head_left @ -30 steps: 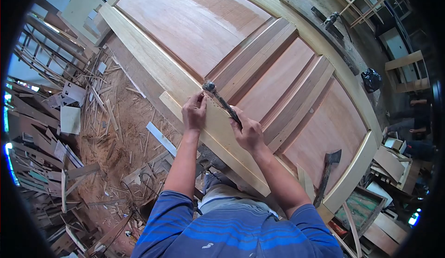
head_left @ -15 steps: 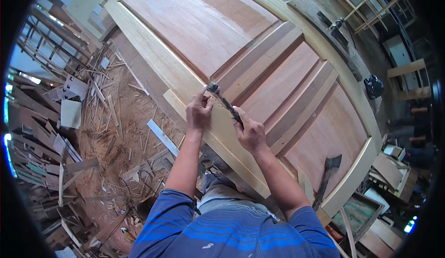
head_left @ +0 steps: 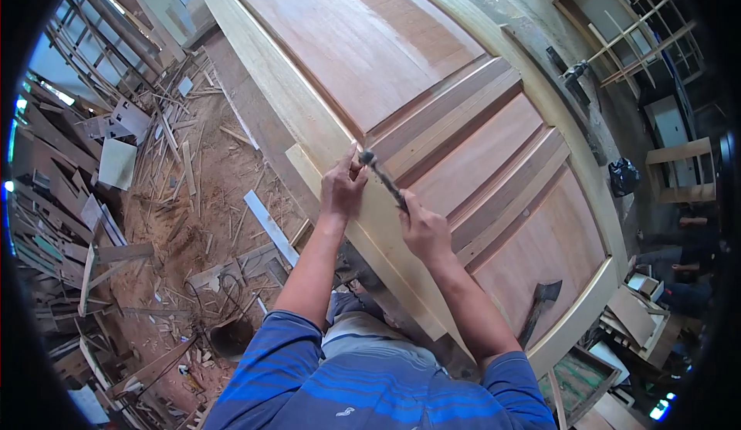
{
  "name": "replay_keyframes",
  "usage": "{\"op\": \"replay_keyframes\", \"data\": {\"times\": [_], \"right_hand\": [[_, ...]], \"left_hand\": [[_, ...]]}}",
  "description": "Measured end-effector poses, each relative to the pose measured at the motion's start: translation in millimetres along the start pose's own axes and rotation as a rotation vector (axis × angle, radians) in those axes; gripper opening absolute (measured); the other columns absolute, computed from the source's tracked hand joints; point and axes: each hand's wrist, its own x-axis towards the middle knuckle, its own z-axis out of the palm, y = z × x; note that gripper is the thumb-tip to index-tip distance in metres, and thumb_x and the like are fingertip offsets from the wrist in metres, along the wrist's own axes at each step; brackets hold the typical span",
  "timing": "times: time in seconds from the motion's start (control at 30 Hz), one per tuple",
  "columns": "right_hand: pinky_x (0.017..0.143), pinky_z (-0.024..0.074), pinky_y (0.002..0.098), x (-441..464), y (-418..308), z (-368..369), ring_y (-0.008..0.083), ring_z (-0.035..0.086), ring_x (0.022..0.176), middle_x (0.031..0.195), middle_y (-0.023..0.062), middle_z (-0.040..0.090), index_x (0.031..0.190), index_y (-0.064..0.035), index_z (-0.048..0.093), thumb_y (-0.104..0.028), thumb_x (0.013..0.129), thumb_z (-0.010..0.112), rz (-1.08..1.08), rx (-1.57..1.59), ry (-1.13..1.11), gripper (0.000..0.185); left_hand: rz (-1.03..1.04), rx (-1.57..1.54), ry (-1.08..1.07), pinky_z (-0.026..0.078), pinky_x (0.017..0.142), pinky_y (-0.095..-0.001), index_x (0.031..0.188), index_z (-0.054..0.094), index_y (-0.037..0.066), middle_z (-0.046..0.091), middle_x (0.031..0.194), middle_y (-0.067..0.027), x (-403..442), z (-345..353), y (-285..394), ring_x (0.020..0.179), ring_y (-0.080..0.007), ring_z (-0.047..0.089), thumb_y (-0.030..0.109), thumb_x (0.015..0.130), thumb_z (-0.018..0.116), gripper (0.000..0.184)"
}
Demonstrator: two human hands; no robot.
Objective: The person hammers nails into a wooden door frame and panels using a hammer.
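- Since the earlier frame, the view has been turned slightly and the hammer has been shifted a little nearer.
- The left hand is bent over the left frame rail; whether its fingertips are closed cannot be told.
- The hammer is clamped in the right hand's curled fingers; short, square taps, clear of the left fingertips, would be best.
- Beneath both hands, the panelled wooden door is laid flat, with a hatchet near right.
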Motion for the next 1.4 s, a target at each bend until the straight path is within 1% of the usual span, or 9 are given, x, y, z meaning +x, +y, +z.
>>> {"op": "replay_keyframes", "data": {"times": [0.03, 0.23, 0.37, 0.57, 0.67, 0.8, 0.83, 0.9, 1.4], "right_hand": [[0.068, 0.0613, 0.0577, 2.9, 3.2, 2.1, 0.0471, 0.078, 0.082, 0.104, 0.025, 0.08, 0.153, -0.0146, 0.057, -0.028, 0.112, 0.063, 0.044, -0.021, -0.039, 0.044], [0.069, 0.0614, 0.0586, -8.7, -24.8, -11.8, 0.0475, 0.077, 0.08, 0.093, 0.0254, 0.079, 0.15, -0.014, 0.056, -0.03, 0.112, 0.061, -0.15, 0.282, 0.416, 0.041], [0.066, 0.0621, 0.0535, -1.6, 9.9, 5.4, 0.0424, 0.079, 0.079, 0.096, 0.0233, 0.08, 0.148, -0.0142, 0.059, -0.026, 0.111, 0.065, -0.002, -0.072, -0.04, 0.039], [0.073, 0.0597, 0.06, -10.7, -10.4, 2.0, 0.0495, 0.076, 0.087, 0.096, 0.0246, 0.078, 0.147, -0.0142, 0.059, -0.027, 0.11, 0.064, -0.147, 0.272, 0.347, 0.039], [0.074, 0.0607, 0.0583, -4.5, 3.0, 4.2, 0.0491, 0.077, 0.087, 0.095, 0.0257, 0.077, 0.147, -0.0158, 0.061, -0.025, 0.11, 0.065, 0.13, 0.001, -0.105, 0.038], [0.078, 0.0606, 0.0607, -16.1, 0.9, 4.4, 0.0509, 0.077, 0.094, 0.1, 0.0265, 0.079, 0.147, -0.0157, 0.06, -0.028, 0.111, 0.065, 0.155, 0.28, 0.108, 0.039], [0.078, 0.0607, 0.0607, -20.1, 4.4, 7.4, 0.0508, 0.077, 0.094, 0.101, 0.0266, 0.079, 0.148, -0.0157, 0.06, -0.029, 0.111, 0.064, 0.178, 0.299, 0.118, 0.039], [0.08, 0.0608, 0.0607, -24.1, 16.8, 17.5, 0.0507, 0.077, 0.094, 0.102, 0.0267, 0.079, 0.149, -0.0156, 0.06, -0.032, 0.112, 0.063, 0.218, 0.341, 0.15, 0.041], [0.086, 0.0624, 0.0593, -30.2, 30.8, 27.7, 0.0489, 0.078, 0.1, 0.111, 0.0247, 0.081, 0.149, -0.0169, 0.062, -0.035, 0.11, 0.064, 0.261, 0.293, 0.081, 0.042]], "left_hand": [[-0.002, -0.01, 0.005, 0.065, 0.08, -0.0413, 0.147, 0.069, 0.006, 0.082, 0.094, -0.0137, -1.3, 0.8, 1.2, 0.084, -0.0298, 0.082, 0.011, 0.093, 0.085, 0.057], [0.046, -0.004, 0.01, 0.065, 0.079, -0.0428, 0.156, 0.064, 0.01, 0.082, 0.095, -0.0139, 1.3, 2.2, -8.2, 0.084, -0.0298, 0.081, 0.01, 0.092, 0.083, 0.067], [0.062, 0.035, 0.003, 0.065, 0.079, -0.0433, 0.155, 0.065, 0.009, 0.082, 0.097, -0.0145, -0.3, -1.9, -0.3, 0.084, -0.0303, 0.081, 0.009, 0.093, 0.083, 0.065], [0.006, 0.032, -0.02, 0.065, 0.082, -0.0432, 0.157, 0.065, 0.012, 0.081, 0.095, -0.0124, -5.5, 1.8, -8.3, 0.085, -0.0299, 0.079, 0.012, 0.092, 0.084, 0.068], [0.003, 0.035, -0.017, 0.065, 0.083, -0.0428, 0.151, 0.069, 0.011, 0.081, 0.094, -0.0119, -5.9, -1.9, 1.4, 0.085, -0.0301, 0.079, 0.011, 0.092, 0.084, 0.06], [0.085, -0.006, 0.02, 0.065, 0.083, -0.0421, 0.133, 0.077, 0.009, 0.082, 0.096, -0.0123, 0.2, 3.8, -4.3, 0.087, -0.03, 0.08, 0.01, 0.094, 0.083, 0.039], [0.097, -0.083, 0.051, 0.066, 0.085, -0.0403, 0.12, 0.08, 0.006, 0.084, 0.1, -0.0146, -0.6, 5.5, -6.1, 0.091, -0.0288, 0.083, 0.008, 0.096, 0.083, 0.024], [0.004, -0.148, 0.172, 0.066, 0.087, -0.0391, 0.117, 0.081, 0.004, 0.084, 0.103, -0.0162, 1.8, 5.7, -5.9, 0.094, -0.0279, 0.083, 0.009, 0.098, 0.083, 0.02], [0.014, -0.074, 0.133, 0.067, 0.084, -0.038, 0.112, 0.084, 0.004, 0.083, 0.106, -0.0167, 5.8, 9.2, -1.6, 0.095, -0.0276, 0.084, 0.012, 0.098, 0.086, 0.016]]}}
